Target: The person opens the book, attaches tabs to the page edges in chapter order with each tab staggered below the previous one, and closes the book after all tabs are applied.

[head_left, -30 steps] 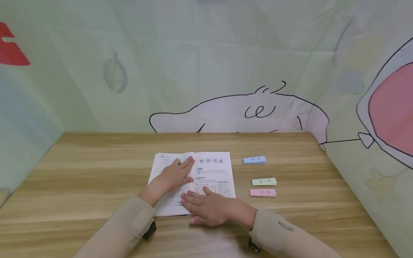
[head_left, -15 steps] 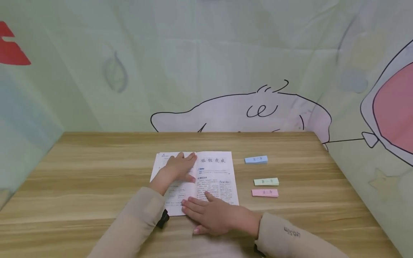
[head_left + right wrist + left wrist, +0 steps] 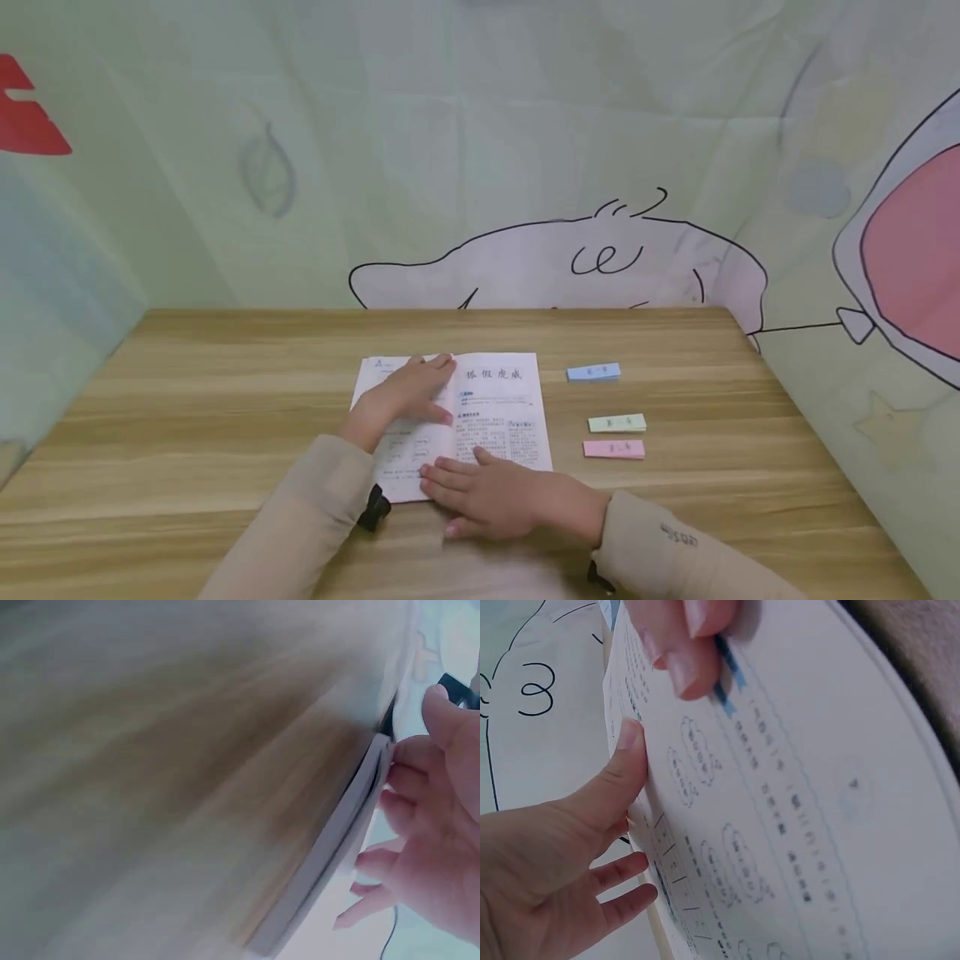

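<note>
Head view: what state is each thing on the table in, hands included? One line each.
Book: open, pages up.
Left hand: resting on the left page, fingertips near the fold.
Right hand: fingers outstretched, over the book's near edge.
Blue strip: lying loose, written on.
Green strip: same.
Pink strip: same.

Beige sleeves (image 3: 300, 521) are worn, the right marked with dark lettering (image 3: 679, 537) (barely legible); black wrist gear (image 3: 374, 507) is seen at seven o'clock.

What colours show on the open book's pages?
The book has white pages, dark print and blue marks; clearest in the left wrist view.
</note>
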Demonstrator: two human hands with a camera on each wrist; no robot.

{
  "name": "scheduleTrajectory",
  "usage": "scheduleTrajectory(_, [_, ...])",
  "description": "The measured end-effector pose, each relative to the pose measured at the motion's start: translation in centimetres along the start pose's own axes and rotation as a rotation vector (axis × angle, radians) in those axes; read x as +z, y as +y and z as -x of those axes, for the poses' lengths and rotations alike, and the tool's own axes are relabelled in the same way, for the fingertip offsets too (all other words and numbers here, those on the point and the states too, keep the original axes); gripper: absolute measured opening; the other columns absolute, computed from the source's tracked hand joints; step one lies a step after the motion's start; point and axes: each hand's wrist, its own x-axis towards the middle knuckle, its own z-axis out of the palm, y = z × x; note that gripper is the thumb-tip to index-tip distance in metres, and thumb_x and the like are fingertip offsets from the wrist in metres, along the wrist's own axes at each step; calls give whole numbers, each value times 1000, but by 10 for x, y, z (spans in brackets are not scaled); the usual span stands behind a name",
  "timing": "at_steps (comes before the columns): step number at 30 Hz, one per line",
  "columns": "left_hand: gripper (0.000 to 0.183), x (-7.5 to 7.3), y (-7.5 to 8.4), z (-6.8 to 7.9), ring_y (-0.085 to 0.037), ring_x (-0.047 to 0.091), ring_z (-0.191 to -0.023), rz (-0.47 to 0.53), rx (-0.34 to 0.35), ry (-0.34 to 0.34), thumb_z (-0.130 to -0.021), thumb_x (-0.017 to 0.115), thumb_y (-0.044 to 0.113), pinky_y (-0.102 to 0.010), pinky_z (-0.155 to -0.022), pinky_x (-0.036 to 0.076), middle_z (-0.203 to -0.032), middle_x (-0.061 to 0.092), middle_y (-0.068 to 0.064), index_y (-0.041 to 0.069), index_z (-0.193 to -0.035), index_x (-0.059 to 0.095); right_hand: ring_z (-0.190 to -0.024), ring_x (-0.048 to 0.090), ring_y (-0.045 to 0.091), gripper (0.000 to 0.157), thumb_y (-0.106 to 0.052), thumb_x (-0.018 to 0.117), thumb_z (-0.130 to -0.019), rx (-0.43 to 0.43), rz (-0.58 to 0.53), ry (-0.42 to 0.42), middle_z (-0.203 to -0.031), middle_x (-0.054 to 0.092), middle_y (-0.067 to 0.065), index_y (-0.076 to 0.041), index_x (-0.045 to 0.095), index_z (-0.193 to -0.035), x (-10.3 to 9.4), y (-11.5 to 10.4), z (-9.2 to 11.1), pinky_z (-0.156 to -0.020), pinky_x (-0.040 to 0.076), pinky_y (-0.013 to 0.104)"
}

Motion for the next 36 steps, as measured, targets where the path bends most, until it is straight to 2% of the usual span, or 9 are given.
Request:
scheduleTrajectory(4, [82, 2, -3, -5, -42, 31, -130, -37, 22, 26, -79, 72, 35, -46, -108, 28, -146, 31, -23, -7, -139, 36, -140, 16, 14, 55, -41, 31, -101, -53, -65, 87, -154, 19, 0, -14, 26, -148, 4, 8, 2, -108, 25, 48])
scheduleTrajectory(7, [78, -1, -2, -9, -40, 34, -129, -41, 42, 73, -79, 73, 32, -45, -108, 28, -143, 37, -22, -7, -137, 39, -138, 24, 15, 52, -38, 35, -100, -99, -48, 185, -151, 28, 2, -12, 33, -145, 4, 14, 4, -106, 30, 45])
scheduleTrajectory(12, [63, -9, 7, -13, -36, 38, -128, 63, 83, 156, -83, 71, 22, -45, -107, 29, -137, 44, -21, -3, -134, 45, -131, 38, 17, 45, -29, 46, -98, -179, -32, 359, -141, 45, 6, -6, 47, -137, 3, 24, 6, -107, 31, 33])
scheduleTrajectory(15, [55, -12, 15, -15, -34, 37, -130, 132, 84, 185, -86, 67, 20, -45, -108, 28, -137, 45, -18, 1, -134, 47, -127, 43, 16, 39, -24, 52, -96, -185, -80, 423, -134, 53, 4, -6, 54, -131, 0, 31, 9, -107, 30, 26])
scheduleTrajectory(18, [49, -15, 23, -18, -31, 39, -129, 186, 100, 219, -88, 64, 19, -43, -107, 29, -136, 48, -14, 2, -132, 49, -123, 47, 14, 34, -21, 55, -94, -152, -124, 461, -128, 57, 3, -7, 59, -125, -3, 39, 14, -105, 31, 23])
scheduleTrajectory(21, [48, -17, 29, -23, -29, 40, -128, 232, 125, 245, -89, 63, 19, -42, -107, 30, -135, 50, -12, 4, -132, 50, -119, 51, 16, 29, -15, 57, -93, -117, -166, 490, -122, 61, 5, -5, 62, -119, -6, 49, 21, -102, 37, 25])
scheduleTrajectory(28, [48, -17, 41, -38, -27, 43, -127, 293, 183, 262, -89, 64, 21, -41, -105, 33, -135, 50, -10, 6, -132, 50, -106, 58, 18, 21, -7, 60, -90, 13, -361, 504, -110, 65, 6, -3, 67, -109, -10, 82, 45, -92, 46, 29])
scheduleTrajectory(32, [48, -15, 48, -47, -28, 50, -120, 338, 187, 248, -89, 64, 21, -41, -100, 39, -135, 51, -9, 6, -133, 50, -95, 62, 18, 17, -4, 64, -86, 91, -369, 582, -102, 68, 6, -2, 69, -102, -10, 103, 60, -83, 51, 31])
scheduleTrajectory(36, [48, -12, 55, -56, -28, 53, -115, 388, 181, 233, -89, 64, 20, -39, -98, 42, -134, 51, -8, 7, -133, 50, -93, 64, 22, 17, -2, 67, -83, 182, -349, 664, -98, 69, 8, 0, 69, -99, -6, 124, 74, -80, 52, 37])
